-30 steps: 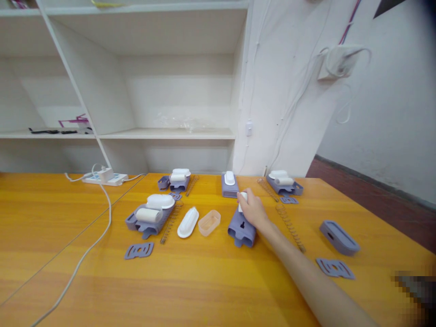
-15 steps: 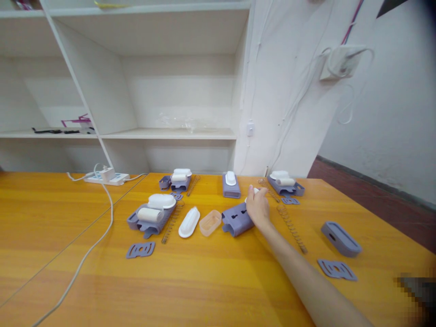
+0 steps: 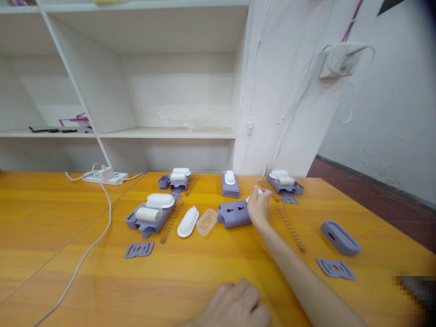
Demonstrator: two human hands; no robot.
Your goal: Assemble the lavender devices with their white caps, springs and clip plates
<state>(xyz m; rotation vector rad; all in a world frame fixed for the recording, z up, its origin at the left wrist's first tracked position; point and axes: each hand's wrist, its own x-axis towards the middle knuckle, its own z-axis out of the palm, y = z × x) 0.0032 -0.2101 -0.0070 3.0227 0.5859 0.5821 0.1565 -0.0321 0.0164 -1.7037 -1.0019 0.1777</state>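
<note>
My right hand (image 3: 259, 208) is closed over the right end of a purple plastic housing (image 3: 236, 214), which has two dark keyhole-shaped slots. Part of a white rounded piece (image 3: 250, 198) shows beside its fingers; their exact grip is hidden. Low in the view is my left hand (image 3: 236, 306), blurred, knuckles up, its fingertips hidden. Left of the housing lie a translucent peach tray (image 3: 207, 222) and a white oval cover (image 3: 188, 222). A coil spring (image 3: 292, 229) rests to the right of my right hand.
A purple oval cap (image 3: 340, 237) and a slotted purple plate (image 3: 336, 269) lie at right. Grouped parts with a white roller (image 3: 149, 214) stand at left, beside another spring (image 3: 171, 222). More housings sit behind. A power strip (image 3: 105, 175) trails a cable across the left tabletop.
My left hand has come into view at the bottom. The purple housing has turned in my right hand and lies more nearly crosswise, its left end shifted left.
</note>
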